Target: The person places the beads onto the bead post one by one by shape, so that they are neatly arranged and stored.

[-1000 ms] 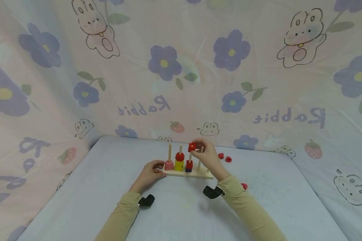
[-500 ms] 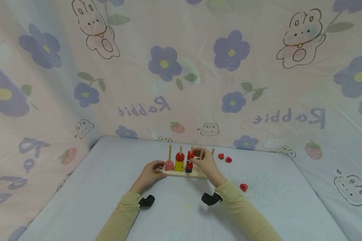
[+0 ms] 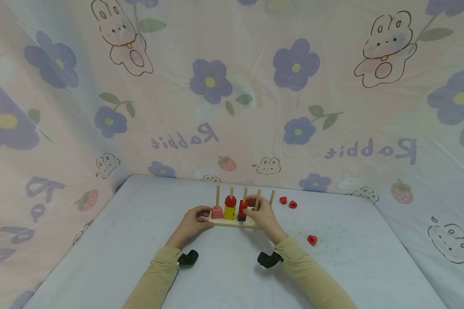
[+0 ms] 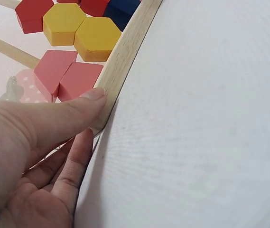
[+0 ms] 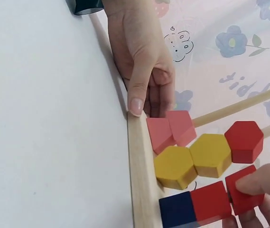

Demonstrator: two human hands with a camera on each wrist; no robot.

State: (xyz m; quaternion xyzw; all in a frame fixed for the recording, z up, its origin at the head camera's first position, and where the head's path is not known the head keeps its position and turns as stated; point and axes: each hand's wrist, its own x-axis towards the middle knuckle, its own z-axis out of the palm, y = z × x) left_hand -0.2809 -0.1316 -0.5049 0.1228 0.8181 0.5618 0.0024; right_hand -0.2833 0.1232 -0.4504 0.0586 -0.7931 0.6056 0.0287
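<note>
Red square block (image 5: 244, 204), pinched in your right hand (image 3: 266, 217), threaded on the middle wooden peg (image 3: 245, 192).
Your left hand (image 3: 190, 224) grips the pale wooden base (image 5: 142, 190) at left; press straight down.

Diffuse, even light fills all 3 views; soft shadows mark the white tabletop (image 3: 224, 274); fine head-view detail blurs.

A printed fabric backdrop (image 3: 251, 116) stood behind the white table (image 3: 232, 283). Purple flowers (image 3: 210, 81), outlined rabbits (image 3: 386, 49) and mirrored "Rabbit" lettering (image 3: 370, 149) appeared above the table's rear edge.
</note>
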